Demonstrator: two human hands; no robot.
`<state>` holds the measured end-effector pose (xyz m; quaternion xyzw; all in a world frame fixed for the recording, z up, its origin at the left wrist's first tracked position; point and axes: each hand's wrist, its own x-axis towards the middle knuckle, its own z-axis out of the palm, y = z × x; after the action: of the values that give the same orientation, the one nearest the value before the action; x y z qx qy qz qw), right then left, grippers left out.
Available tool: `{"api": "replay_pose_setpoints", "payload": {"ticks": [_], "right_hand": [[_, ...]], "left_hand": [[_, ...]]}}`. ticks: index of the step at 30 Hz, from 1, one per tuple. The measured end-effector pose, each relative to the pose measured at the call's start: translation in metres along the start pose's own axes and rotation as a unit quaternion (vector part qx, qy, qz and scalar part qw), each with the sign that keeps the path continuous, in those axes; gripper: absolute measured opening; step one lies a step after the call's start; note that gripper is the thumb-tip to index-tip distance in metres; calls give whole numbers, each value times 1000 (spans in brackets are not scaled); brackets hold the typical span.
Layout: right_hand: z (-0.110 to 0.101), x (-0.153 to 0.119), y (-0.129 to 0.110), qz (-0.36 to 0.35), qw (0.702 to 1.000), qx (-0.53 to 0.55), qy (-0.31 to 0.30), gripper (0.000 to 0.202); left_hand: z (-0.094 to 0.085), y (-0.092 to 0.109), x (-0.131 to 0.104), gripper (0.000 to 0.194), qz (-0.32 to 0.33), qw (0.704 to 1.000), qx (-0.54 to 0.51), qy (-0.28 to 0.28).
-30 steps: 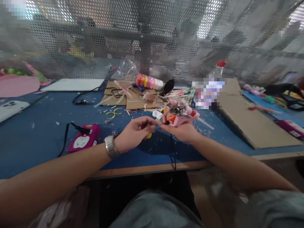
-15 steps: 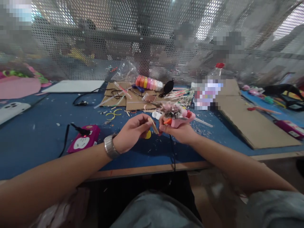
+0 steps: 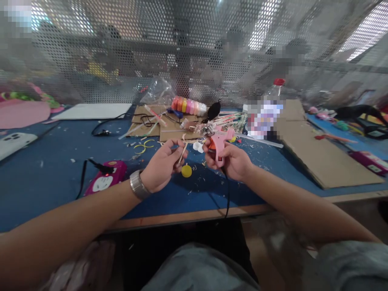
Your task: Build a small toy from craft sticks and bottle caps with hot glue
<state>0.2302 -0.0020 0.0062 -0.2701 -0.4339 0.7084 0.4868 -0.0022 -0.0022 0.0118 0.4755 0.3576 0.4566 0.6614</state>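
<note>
Left hand (image 3: 162, 165): fingertips pinched on thin wooden piece (image 3: 182, 153), above blue table (image 3: 63, 161). Right hand (image 3: 238, 161): curled around pink glue gun (image 3: 221, 146), right of the piece, apart. Red-capped bottle (image 3: 273, 96) behind; contents unclear, label blurred, unreadable. Clear bag (image 3: 158, 93): contents unclear.

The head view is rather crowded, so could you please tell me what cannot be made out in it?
All in the head view:
Wooden piece: partly hidden by the left hand.
Glue gun: handle partly covered by the right hand; its tip blurs into the things behind.
Phone: cut off by the left edge.
Bottle: label blurred by pixel blocks.
Mesh panel: it blurs whatever lies behind.
</note>
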Motion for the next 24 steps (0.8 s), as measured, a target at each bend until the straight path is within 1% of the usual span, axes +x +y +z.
{"api": "replay_pose_setpoints", "payload": {"ticks": [2,3,5,9,14,16,21,24], "right_hand": [[-1,1,-1,-13,1000,6,1,52],[-1,2,-1,-15,1000,2,1,57],[-1,1,-1,-12,1000,-3,2,59],[0,0,-2,-10,1000,-1,8,53],[-2,1,-3,-5,1000,-17,-9,53],[-2,1,-3,-10,1000,-20,-7,52],[-5,1,-2,-5,1000,-16,23,30],[-8,0,-3,6,999,-28,18,31]], "left_hand": [[0,0,0,30,-3,1000,-4,-2],[0,0,0,30,-4,1000,-4,-2],[0,0,1,31,-4,1000,-4,2],[1,0,1,38,3,1000,10,9],[1,-1,2,38,-4,999,32,9],[0,-1,2,39,-3,999,41,12],[-1,-3,2,43,-3,997,73,19],[-2,-3,2,47,-1,996,85,21]]}}
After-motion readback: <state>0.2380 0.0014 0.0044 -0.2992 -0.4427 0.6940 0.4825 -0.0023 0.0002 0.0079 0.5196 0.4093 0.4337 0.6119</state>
